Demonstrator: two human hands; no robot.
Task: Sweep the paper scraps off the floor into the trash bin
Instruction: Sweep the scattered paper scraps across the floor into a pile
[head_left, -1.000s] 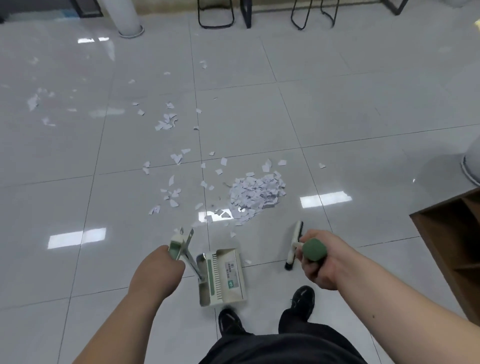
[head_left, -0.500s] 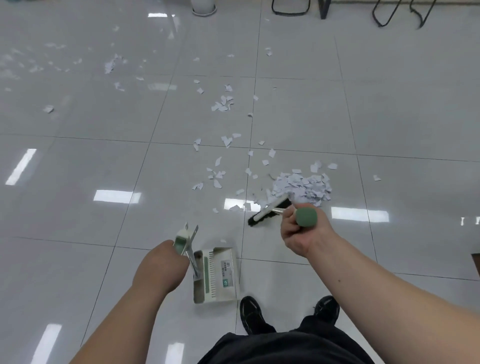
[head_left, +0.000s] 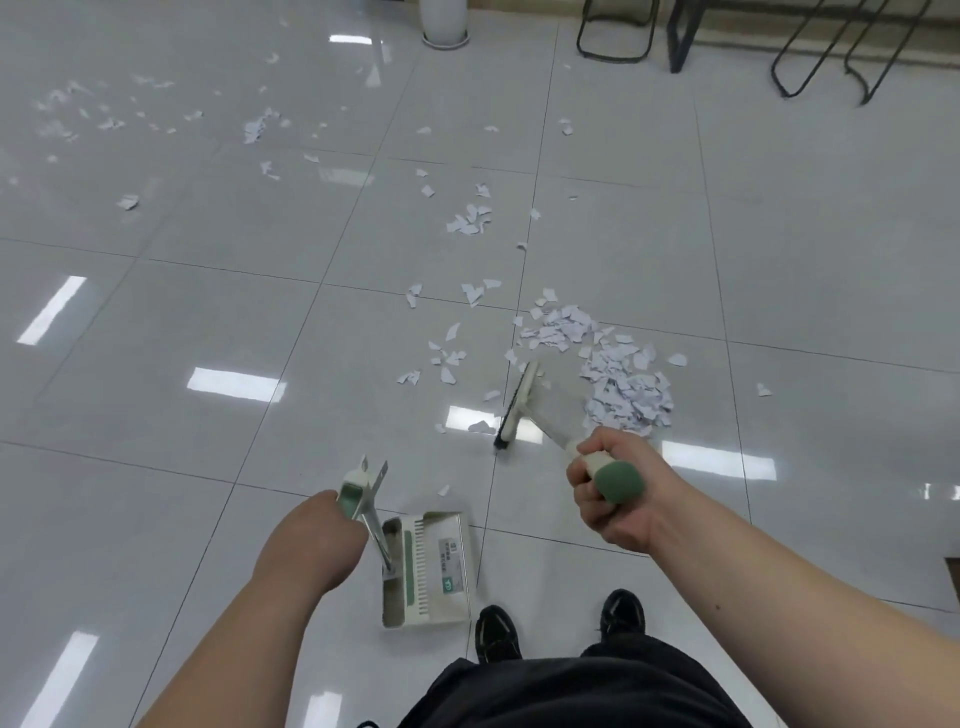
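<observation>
Floor (head_left: 208, 322): broom (head_left: 517, 405) beside scrap pile (head_left: 626, 387); dustpan (head_left: 439, 571) by shoes (head_left: 497, 635).

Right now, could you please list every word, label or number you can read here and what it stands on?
Dustpan: dark print on its tray, too blurred to read.
Green sticker on the dustpan: white marks, too small to read.
No other text shows.
</observation>
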